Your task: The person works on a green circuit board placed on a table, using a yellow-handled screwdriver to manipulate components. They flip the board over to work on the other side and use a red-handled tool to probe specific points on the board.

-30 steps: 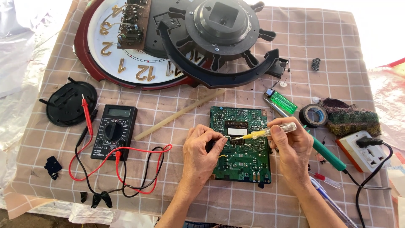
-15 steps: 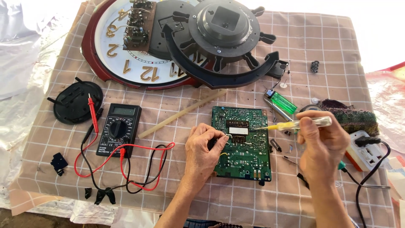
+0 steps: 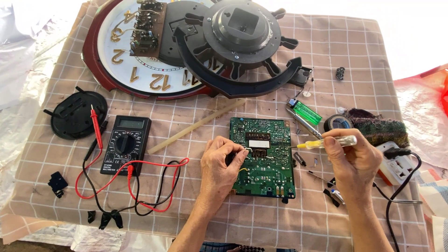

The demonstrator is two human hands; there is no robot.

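Far left: we see a round black plastic cover lying on the worktop, which is spread with a beige checked cloth; a red test probe lies across the cover's right edge.
Meter: a black rectangular multimeter with a round dial sits just right of the cover, its red and black leads looping over the cloth toward us.
Top: a large round wall clock with a white face, gold numerals and a dark red rim lies at the far edge, and a black plastic wheel-shaped part with a curved arm overlaps its right side.
Stick: a thin pale wooden stick lies slantwise between the multimeter and the board.
Left hand: we clench it on the left edge of the green rectangular circuit board, fingertips pinched on a small part near the board's middle.
Board: it lies flat near the worktop's centre, between both hands.
Right hand: we grasp a screwdriver with a yellow shaft and clear handle, its tip pointing left at the board.
Far right: a green translucent lighter, a roll of black tape and a white power strip lie near the right hand.
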